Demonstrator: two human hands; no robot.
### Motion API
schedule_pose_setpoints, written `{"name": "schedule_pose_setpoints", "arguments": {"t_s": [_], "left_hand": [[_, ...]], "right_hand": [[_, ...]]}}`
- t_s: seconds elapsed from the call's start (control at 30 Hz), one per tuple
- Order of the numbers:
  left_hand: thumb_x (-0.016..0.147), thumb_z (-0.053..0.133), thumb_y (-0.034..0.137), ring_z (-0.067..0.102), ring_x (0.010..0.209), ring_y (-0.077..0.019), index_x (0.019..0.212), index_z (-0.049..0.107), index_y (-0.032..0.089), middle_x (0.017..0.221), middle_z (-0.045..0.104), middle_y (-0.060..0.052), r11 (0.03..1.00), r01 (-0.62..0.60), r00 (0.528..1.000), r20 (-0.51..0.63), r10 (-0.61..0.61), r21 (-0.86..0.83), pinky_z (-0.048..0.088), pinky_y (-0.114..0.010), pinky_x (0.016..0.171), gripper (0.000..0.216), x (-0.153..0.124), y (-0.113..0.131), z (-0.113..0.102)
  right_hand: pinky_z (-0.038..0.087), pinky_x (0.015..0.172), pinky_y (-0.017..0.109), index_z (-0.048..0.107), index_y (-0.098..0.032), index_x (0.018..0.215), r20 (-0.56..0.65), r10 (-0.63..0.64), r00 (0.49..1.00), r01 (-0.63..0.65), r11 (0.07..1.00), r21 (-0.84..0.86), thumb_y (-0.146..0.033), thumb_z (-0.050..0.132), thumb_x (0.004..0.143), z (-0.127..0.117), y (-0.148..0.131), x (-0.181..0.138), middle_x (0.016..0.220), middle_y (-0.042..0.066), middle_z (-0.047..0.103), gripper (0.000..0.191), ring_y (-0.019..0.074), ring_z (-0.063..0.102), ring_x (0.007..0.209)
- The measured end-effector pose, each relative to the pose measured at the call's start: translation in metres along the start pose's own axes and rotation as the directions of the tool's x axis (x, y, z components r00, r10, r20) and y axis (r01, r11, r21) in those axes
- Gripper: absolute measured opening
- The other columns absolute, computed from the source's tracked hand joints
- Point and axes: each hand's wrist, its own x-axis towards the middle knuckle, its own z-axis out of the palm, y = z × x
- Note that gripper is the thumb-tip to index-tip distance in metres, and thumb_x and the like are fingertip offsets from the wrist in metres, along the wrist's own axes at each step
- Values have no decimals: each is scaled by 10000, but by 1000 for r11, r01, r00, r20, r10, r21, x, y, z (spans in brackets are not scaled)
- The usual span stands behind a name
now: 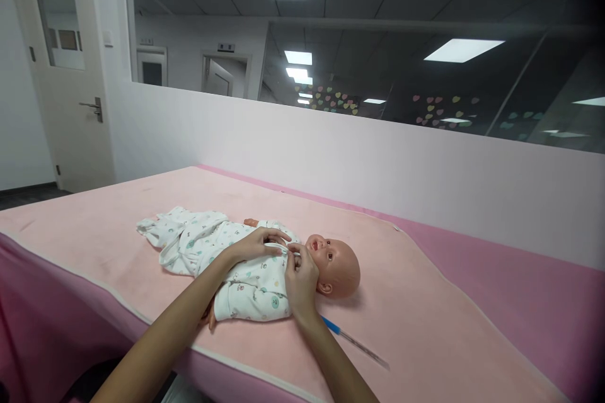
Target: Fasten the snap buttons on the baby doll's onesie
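Observation:
A baby doll [344,267] lies on its back with its head to the right, dressed in a white printed romper [255,293]. My left hand [259,244] rests over the doll's upper chest, fingers stretched and apart, thumb near the neckline. Right beside it, my right hand [301,274] has its thumb and fingertips pinched together at the romper's collar, just below the doll's chin. The bit of cloth between those fingertips is mostly hidden. The romper's legs lie loose and bunched at the left.
A thin clear stick with a blue end, like a thermometer [359,345], lies beside my right forearm, partly hidden by it. The pink padded table [425,327] has its front edge close to me. A white wall [378,164] with a window stands behind; a door [80,107] is far left.

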Motion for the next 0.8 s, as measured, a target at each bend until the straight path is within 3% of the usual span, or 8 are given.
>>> {"name": "schedule_pose_setpoints", "arguments": {"t_s": [0.8], "left_hand": [[608, 713, 253, 590, 834, -158, 1032, 573, 147, 894, 649, -80, 975, 125, 992, 17, -124, -186, 428, -307, 819, 459, 0, -1, -4]], "right_hand": [[409, 662, 271, 529, -188, 784, 11, 21, 1000, -20, 1000, -3, -230, 421, 804, 1, 0, 0, 773, 25, 597, 117, 155, 549, 707]]}}
